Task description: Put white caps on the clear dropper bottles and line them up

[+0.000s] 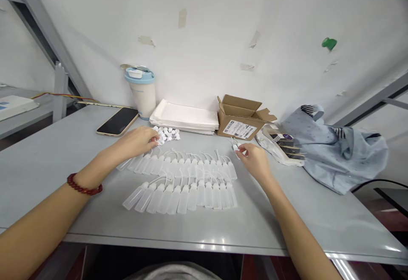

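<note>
My left hand [140, 140] is at the left edge of a small heap of white plastic caps [168, 134], its fingers curled together; what they hold, if anything, is hidden. On the right, my right hand [253, 157] pinches a small white nozzle cap [235, 147] between thumb and fingertips, just off the end of the back row. Two rows of translucent soft plastic bottles lie on the table, a back row [178, 167] and a front row [183, 199]. Thin white tubes or strings curve from their necks. My left forearm partly covers the back row's left end.
Behind my left hand lie a phone [117, 121] and a lidded cup [143, 97]. A stack of white envelopes or sheets [185, 117] and an open cardboard box [239, 123] stand along the wall. To the right are a plastic packet [283, 146] and a light blue cloth bag [338, 148].
</note>
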The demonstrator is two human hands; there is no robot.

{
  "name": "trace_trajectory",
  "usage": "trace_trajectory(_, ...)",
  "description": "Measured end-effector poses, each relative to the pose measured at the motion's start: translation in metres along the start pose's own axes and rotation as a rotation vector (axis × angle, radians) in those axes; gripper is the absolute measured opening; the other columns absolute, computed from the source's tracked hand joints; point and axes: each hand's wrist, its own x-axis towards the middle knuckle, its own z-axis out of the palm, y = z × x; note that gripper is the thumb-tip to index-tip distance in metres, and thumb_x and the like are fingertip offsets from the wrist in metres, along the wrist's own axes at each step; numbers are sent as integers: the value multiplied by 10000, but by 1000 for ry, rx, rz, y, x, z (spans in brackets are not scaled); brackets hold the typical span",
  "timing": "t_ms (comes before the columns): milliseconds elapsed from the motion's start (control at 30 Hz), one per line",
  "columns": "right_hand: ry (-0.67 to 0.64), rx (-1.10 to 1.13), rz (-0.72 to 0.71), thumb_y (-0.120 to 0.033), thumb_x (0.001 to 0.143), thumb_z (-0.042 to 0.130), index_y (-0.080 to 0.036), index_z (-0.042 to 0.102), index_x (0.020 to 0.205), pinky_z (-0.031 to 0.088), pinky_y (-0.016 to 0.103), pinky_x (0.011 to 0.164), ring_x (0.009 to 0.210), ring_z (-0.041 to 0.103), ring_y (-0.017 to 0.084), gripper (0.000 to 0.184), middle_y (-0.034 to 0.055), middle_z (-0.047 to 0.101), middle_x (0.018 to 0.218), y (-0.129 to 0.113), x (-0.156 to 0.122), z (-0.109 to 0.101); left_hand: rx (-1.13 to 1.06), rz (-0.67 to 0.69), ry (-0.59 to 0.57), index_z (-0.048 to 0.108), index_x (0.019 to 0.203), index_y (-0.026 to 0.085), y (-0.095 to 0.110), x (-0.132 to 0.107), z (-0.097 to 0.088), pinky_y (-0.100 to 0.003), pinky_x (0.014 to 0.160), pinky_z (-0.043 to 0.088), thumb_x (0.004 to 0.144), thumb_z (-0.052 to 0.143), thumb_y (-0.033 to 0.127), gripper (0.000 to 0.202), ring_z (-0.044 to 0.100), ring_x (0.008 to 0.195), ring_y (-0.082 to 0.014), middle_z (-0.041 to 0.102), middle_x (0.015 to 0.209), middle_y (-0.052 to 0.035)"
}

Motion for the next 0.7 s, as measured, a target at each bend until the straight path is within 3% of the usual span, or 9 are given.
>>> trace_trajectory(100, -101, 93, -19, -272, 798, 532, -161, 665, 713, 399, 259, 588, 623, 581, 165, 193, 42, 682, 677, 0, -3, -8, 46, 18, -26, 678, 769, 202, 1, 0, 1, -304, 672, 392, 773, 474, 344, 249, 625, 806, -266, 698, 819, -77)
trace_trajectory(267, -255, 180, -31, -344, 776, 527, -167, 603, 526, 327, 244, 461, 439, 429, 108, 316, 9, 588, 493, -5, -9, -21, 77, 33, -43, 675, 739, 196, 2, 2, 3, -309, 660, 393, 786, 460, 352, 270, 628, 792, -267, 699, 800, -89)
trace_trajectory(700, -436, 175, -30, -335, 723, 583, -178, 608, 474, 314, 266, 429, 433, 422, 127, 295, 19, 539, 457, -8, -14, -18, 80, 11, 5, 642, 690, 191, 3, 1, 4, -331, 646, 403, 782, 467, 354, 256, 617, 781, -279, 684, 769, -106)
